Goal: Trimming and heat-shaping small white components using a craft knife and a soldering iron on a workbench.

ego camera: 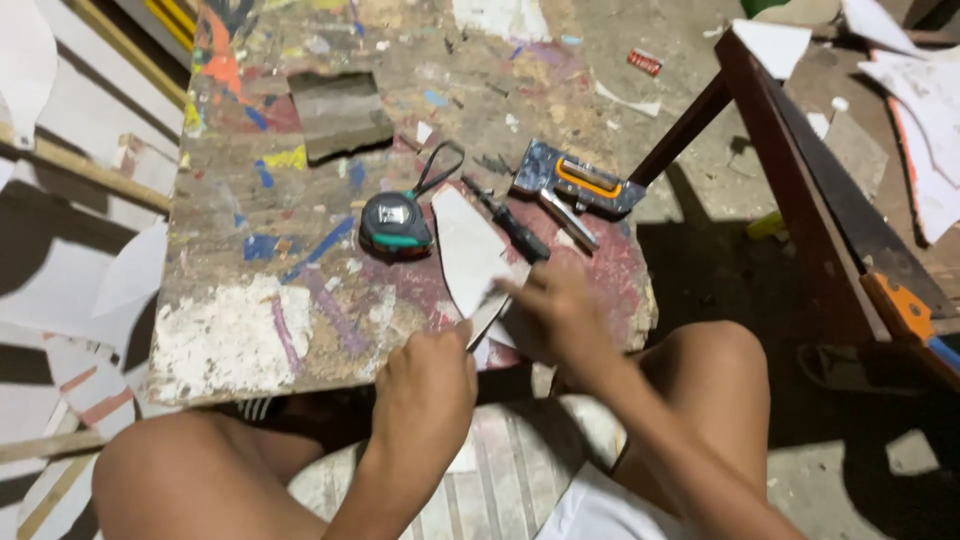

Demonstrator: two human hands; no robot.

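My left hand [425,385] grips the near end of a thin, pointed white cut-out piece [465,250] at the front edge of a paint-stained wooden board [270,230]. My right hand [555,310], blurred, rests on the same piece near its lower right edge, fingers closed on it. Just beyond the piece lie a black and green tape measure [395,222], a dark-handled screwdriver [510,225] and a staple gun with an orange bar [580,185].
A grey block [340,115] lies at the board's far side. A dark wooden frame [800,170] stands to the right, with an orange-handled tool [905,310] on it. White cut scraps [930,90] litter the floor. My bare knees flank the board's near edge.
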